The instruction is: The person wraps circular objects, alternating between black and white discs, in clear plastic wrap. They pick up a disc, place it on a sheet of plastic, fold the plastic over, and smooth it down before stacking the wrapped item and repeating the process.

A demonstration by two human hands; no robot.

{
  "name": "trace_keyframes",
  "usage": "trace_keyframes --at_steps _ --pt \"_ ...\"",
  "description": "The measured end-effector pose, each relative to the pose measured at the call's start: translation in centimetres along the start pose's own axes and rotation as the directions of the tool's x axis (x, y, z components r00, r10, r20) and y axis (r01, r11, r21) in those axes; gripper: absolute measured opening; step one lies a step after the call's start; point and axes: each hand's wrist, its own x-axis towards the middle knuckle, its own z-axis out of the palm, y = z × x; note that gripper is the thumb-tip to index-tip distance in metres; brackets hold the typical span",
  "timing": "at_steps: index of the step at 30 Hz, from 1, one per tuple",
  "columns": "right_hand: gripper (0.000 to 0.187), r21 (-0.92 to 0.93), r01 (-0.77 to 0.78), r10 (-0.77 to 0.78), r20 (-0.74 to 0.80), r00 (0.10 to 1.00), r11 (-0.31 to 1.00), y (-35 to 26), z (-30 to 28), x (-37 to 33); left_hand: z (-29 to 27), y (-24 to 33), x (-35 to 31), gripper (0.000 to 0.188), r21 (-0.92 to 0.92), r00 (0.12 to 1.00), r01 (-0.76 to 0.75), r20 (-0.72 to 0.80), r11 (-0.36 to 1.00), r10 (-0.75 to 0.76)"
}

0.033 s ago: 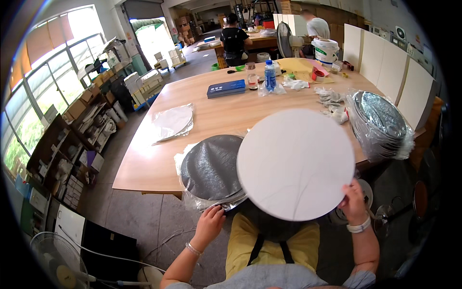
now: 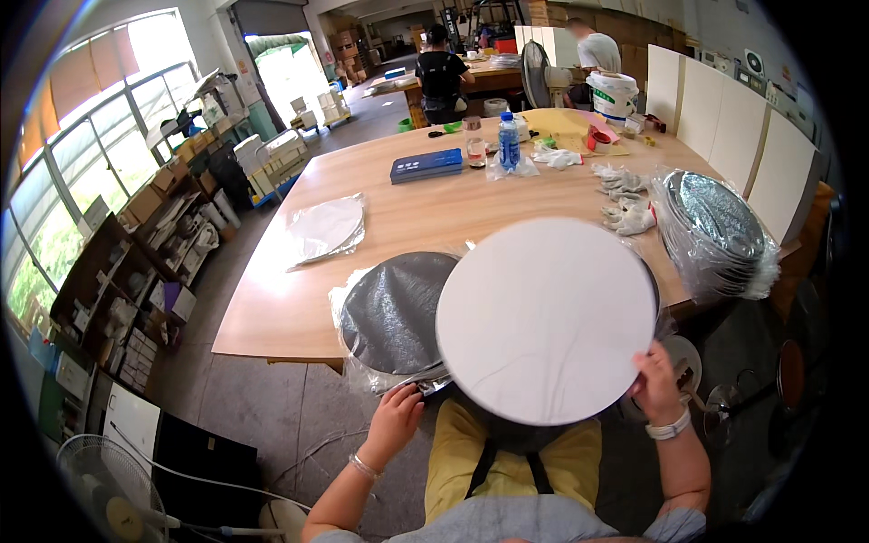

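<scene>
A round white disc [image 2: 548,321] is held tilted over the table's front edge, its right rim pinched by my right hand [image 2: 658,389]. Behind its right side a dark round edge [image 2: 654,279] peeks out; the rest of that is hidden. Left of the disc, a stack of round dark-grey sheets [image 2: 398,312] in clear plastic lies at the front edge. My left hand [image 2: 396,418] has its fingers closed on the near edge of the plastic bag [image 2: 436,384] there.
On the wooden table [image 2: 272,299] lie a bagged white disc [image 2: 328,224], blue box [image 2: 425,166], blue bottle [image 2: 509,143], gloves [image 2: 629,215] and bagged round sheets [image 2: 715,226]. White panels [image 2: 724,118] stand at right. Two people sit further back. A fan [image 2: 109,489] stands lower left.
The white disc has come down and slightly left, with my right hand lowering along with it. More of the gloves and the dark edge behind the disc now show. My left hand stays put.
</scene>
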Motion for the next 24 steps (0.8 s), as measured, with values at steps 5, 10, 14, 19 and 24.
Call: trace_keyframes --at_steps 5,10,14,19,24 --pt "0.02 -0.041 -0.266 0.27 0.141 0.953 0.963 3.3 -0.6 -3.2 -0.4 -1.3 0.4 0.016 -0.177 0.971 0.235 0.087 0.956 -0.223" --pt "0.018 -0.064 -0.361 0.367 0.147 0.919 0.93 4.3 -2.0 -6.1 -2.0 -1.3 5.4 0.031 0.215 0.993 -0.121 0.042 0.969 0.115" --pt "0.017 -0.057 -0.391 0.395 0.161 0.904 0.919 4.7 -1.8 -7.6 -0.6 -3.7 5.9 0.039 0.161 0.978 -0.113 0.195 0.981 0.08" --pt "0.017 -0.051 -0.391 0.394 0.165 0.904 0.919 4.9 -1.1 -8.1 -0.7 -3.7 6.9 0.048 0.294 0.934 -0.26 0.318 0.92 0.162" --pt "0.017 -0.037 -0.387 0.386 0.196 0.901 0.922 3.9 -0.2 -8.2 -1.3 -3.9 8.1 0.06 0.377 0.88 -0.405 0.409 0.833 0.243"
